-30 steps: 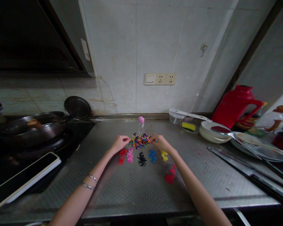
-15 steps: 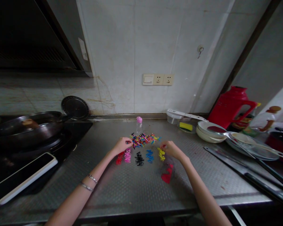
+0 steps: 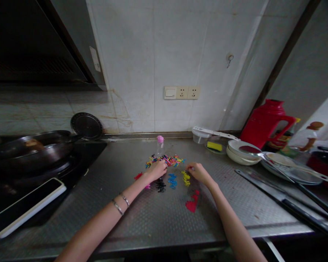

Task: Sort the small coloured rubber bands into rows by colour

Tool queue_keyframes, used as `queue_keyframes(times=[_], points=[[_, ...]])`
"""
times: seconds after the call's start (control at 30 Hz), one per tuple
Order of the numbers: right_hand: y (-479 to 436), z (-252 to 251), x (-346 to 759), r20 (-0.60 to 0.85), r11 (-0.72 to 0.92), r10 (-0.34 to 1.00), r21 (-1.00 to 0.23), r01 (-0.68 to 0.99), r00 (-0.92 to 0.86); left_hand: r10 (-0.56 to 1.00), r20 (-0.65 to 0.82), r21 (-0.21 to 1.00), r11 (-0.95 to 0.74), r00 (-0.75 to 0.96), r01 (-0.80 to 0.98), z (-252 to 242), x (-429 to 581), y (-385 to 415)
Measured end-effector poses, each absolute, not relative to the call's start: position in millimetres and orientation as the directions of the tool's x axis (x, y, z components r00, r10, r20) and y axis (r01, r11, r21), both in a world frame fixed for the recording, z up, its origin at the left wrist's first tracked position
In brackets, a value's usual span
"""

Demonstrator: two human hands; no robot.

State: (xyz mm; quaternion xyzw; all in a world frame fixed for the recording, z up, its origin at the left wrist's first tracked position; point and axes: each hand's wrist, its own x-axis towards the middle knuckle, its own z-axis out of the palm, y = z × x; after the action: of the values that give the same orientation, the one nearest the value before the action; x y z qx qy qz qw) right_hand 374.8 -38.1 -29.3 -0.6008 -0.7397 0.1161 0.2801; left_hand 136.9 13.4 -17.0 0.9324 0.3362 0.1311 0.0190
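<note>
Multicoloured bands (image 3: 173, 160) in loose heap

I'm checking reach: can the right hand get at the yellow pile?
Probably yes: the right hand is close beside the yellow pile, and nothing visible stands between them.

Left hand (image 3: 157, 169) covers part of mixed pile (image 3: 175, 160); left forearm (image 3: 98, 229) hides most of pink pile (image 3: 148, 186). Right hand (image 3: 198, 171) blurred, too small to tell any pinched piece; same for left. Phone (image 3: 27, 206) cut at left edge, right forearm (image 3: 229, 222) at bottom.
</note>
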Motion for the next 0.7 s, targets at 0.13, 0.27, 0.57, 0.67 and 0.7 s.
queue_keyframes(times=[0.13, 0.27, 0.57, 0.67, 0.7], points=[[-38.2, -30.1, 375.9, 0.268, 0.234, 0.957, -0.483, 0.843, -0.112, 0.676, 0.176, 0.038, -0.731, 0.716, 0.681, -18.1, 143.0, 14.7], [-40.3, -28.6, 377.1, 0.264, 0.223, 0.959, -0.466, 0.856, -0.105, 0.687, 0.191, 0.120, -0.725, 0.701, 0.678, -18.3, 143.6, 19.6], [-41.7, -28.4, 379.1, 0.260, 0.205, 0.961, -0.448, 0.870, -0.093, 0.736, 0.235, 0.258, -0.677, 0.635, 0.689, -24.5, 142.8, 29.2], [-42.1, -28.7, 379.5, 0.262, 0.212, 0.960, -0.447, 0.869, -0.100, 0.734, 0.247, 0.295, -0.679, 0.633, 0.672, -22.2, 143.4, 29.4], [-42.3, -28.5, 379.6, 0.263, 0.213, 0.959, -0.448, 0.868, -0.100, 0.732, 0.249, 0.332, -0.679, 0.634, 0.655, -20.6, 144.3, 28.6]])
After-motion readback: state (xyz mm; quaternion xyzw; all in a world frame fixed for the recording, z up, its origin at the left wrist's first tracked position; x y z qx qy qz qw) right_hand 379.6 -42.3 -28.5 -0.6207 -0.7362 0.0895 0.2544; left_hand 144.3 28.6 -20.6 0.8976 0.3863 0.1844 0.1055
